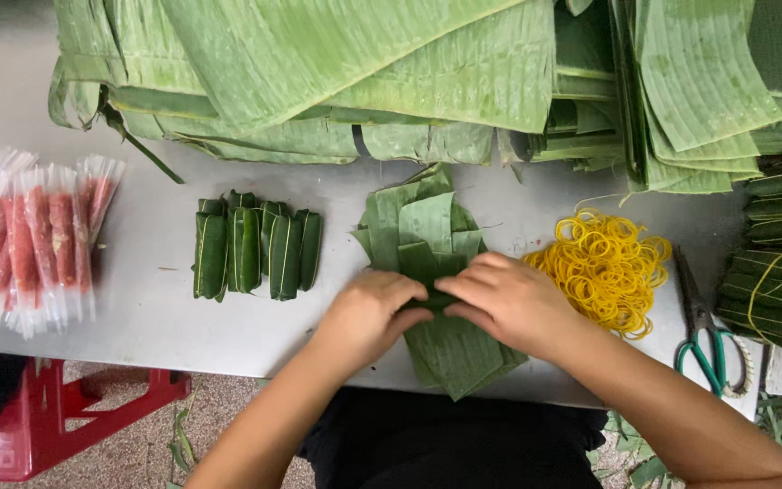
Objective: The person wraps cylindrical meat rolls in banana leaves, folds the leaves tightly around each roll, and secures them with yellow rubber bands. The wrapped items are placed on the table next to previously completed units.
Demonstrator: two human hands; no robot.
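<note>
Head view
Left hand: the left hand (368, 312) is curling its fingers together over the near middle of the leaf strips (432, 272), pinching a fold.
Right hand: the right hand (504, 299) is pressing down just beside the left one, fingertips touching it, fingers closing on the same fold.
Leaf strips: they are lying as a crossed stack on the grey table (156, 299), under both hands, sticking out beyond the fingers and toward the person.
Wrapped rolls: a row of green leaf-wrapped rolls (255, 254) is sitting left of the left hand, apart from it.
Plastic sticks: red sticks in clear wrap (33, 240) are lying further left.
Rubber bands: a yellow pile of rubber bands (604, 267) is resting just right of the right hand.
Scissors: green-handled scissors (703, 330) are lying beyond the bands.
Big leaves: stacked banana leaves (337, 72) are lying beyond both hands.
</note>
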